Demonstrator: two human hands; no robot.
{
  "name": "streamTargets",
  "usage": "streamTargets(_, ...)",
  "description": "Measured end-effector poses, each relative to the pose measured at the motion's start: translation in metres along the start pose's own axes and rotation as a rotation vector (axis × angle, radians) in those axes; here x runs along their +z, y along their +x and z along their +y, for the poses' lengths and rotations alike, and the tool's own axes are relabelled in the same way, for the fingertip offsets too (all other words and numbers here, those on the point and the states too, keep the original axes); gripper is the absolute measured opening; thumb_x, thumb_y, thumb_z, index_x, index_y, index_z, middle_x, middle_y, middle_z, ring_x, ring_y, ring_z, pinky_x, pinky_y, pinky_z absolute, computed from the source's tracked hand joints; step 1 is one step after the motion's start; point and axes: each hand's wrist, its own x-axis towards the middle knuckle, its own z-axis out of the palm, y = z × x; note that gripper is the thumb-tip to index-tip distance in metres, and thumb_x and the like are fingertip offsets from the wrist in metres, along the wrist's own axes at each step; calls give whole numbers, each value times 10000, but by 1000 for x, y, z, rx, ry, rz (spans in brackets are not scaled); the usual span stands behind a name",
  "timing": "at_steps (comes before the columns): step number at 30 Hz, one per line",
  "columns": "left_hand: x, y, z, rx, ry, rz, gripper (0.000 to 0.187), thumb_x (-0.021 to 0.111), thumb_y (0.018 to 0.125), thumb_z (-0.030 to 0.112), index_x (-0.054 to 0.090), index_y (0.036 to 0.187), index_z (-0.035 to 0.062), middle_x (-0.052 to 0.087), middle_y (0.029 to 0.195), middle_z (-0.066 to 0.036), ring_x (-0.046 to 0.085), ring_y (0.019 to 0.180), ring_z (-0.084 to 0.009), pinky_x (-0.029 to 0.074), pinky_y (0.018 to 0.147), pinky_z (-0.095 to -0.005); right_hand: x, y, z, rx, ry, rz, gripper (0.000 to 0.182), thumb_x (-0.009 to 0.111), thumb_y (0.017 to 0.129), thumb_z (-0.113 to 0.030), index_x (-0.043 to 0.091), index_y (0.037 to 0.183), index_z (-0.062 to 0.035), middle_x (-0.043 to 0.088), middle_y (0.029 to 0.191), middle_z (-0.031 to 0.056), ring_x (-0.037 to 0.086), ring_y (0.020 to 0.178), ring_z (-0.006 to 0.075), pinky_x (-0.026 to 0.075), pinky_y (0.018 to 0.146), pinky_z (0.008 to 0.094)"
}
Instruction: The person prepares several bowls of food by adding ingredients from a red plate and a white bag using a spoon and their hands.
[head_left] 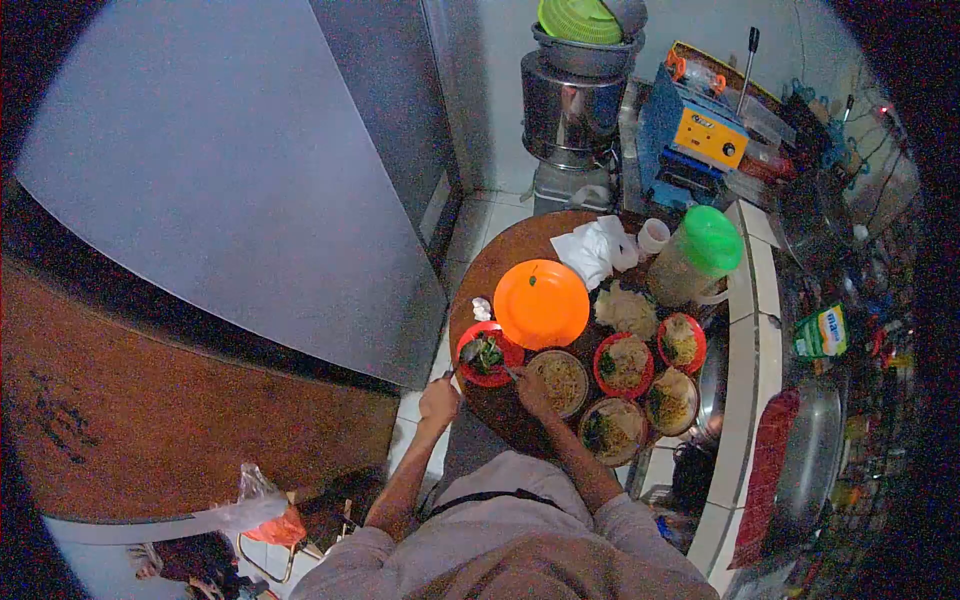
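Note:
My left hand (440, 401) is closed around the handle of a spoon (468, 353), whose head is over the left side of a red bowl (466, 372). Dark leafy greens (489, 354) lie inside that bowl. My right hand (535, 394) grips a thin metal utensil (513, 373) that points into the bowl from the right; its tip is too small to make out. Just right of my right hand sits a bowl of noodles (562, 384). An orange plate (541, 304) with a small green leaf on it lies beyond the red bowl.
Several more bowls of noodles and greens (612, 430) stand at the table's right. A green-lidded pitcher (690, 257), a white cup (653, 236) and a white plastic bag (590, 250) are at the back. A tiled ledge (750, 350) borders the round brown table (480, 275); a blue sealing machine (690, 135) stands beyond.

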Motion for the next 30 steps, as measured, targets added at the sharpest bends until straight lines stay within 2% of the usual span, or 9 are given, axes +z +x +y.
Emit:
streamTargets(3, -4, -1, -3, 67, 84, -72, 333, 518, 842, 109, 657, 1144, 94, 686, 835, -229, 682, 787, -397, 545, 693, -502, -10, -8, -12, -27, 293, 62, 296, 471, 901, -108, 628, 1146, -52, 643, 1024, 189, 608, 1005, 344, 462, 907, 437)
streamTargets(9, -17, -7, 13, 84, 19, -81, 360, 521, 841, 123, 639, 1180, 93, 682, 843, -242, 674, 775, -406, 541, 692, -505, 8, 4, 17, -220, 85, 138, 284, 430, 963, -162, 627, 1139, -56, 629, 931, 132, 603, 883, 265, 477, 831, 428)
streamTargets(12, 6, 3, -10, 168, 120, -82, 391, 507, 840, 108, 618, 1214, 88, 676, 845, -253, 672, 785, -413, 543, 694, -511, -18, -3, 1, 69, 383, -38, 283, 426, 978, -167, 644, 1120, -58, 593, 805, 53, 569, 731, 177, 479, 683, 364)
streamTargets(14, -5, 1, -1, 114, 102, -104, 392, 502, 840, 101, 614, 1216, 81, 674, 849, -256, 671, 787, -418, 542, 691, -514, -45, 0, 22, -40, 1218, -594, 280, 426, 979, -154, 664, 1097, -66, 541, 717, -4, 506, 634, 102, 429, 564, 298)
streamTargets(15, -14, 0, 5, 61, 84, -124, 394, 496, 840, 94, 609, 1217, 75, 671, 853, -259, 669, 789, -422, 542, 688, -517, 15, 14, 45, -40, 1219, -594, 280, 426, 979, -154, 664, 1097, -66, 541, 717, -4, 506, 634, 102, 429, 564, 298)
streamTargets(17, -25, -2, 12, 41, 60, -122, 391, 493, 842, 94, 610, 1214, 72, 670, 856, -263, 667, 793, -427, 539, 687, -520, 69, 66, 118, -167, 578, 170, 277, 442, 982, -171, 664, 1113, -68, 545, 731, -12, 504, 645, 103, 428, 571, 291)
streamTargets(21, -36, -3, 15, 31, 3, -98, 388, 476, 854, 92, 612, 1218, 87, 665, 857, -279, 664, 805, -438, 530, 700, -537, 75, 89, 142, -5, 624, 84, 281, 459, 986, -196, 652, 1128, -50, 550, 759, 2, 501, 656, 142, 435, 608, 317)
streamTargets(24, -41, -5, 14, 64, 28, -73, 393, 463, 868, 94, 607, 1233, 105, 665, 868, -280, 659, 813, -447, 521, 714, -554, 66, 88, 144, -528, 91, 360, 274, 466, 980, -179, 651, 1126, -39, 588, 829, 40, 545, 741, 179, 463, 703, 327)
streamTargets(30, -51, -5, 16, -7, 13, -81, 404, 481, 875, 110, 588, 1265, 118, 672, 910, -261, 652, 797, -456, 513, 710, -561, -27, -3, 57, 75, 413, 67, 259, 491, 968, -149, 651, 1146, -49, 638, 946, 79, 603, 915, 182, 475, 843, 312)
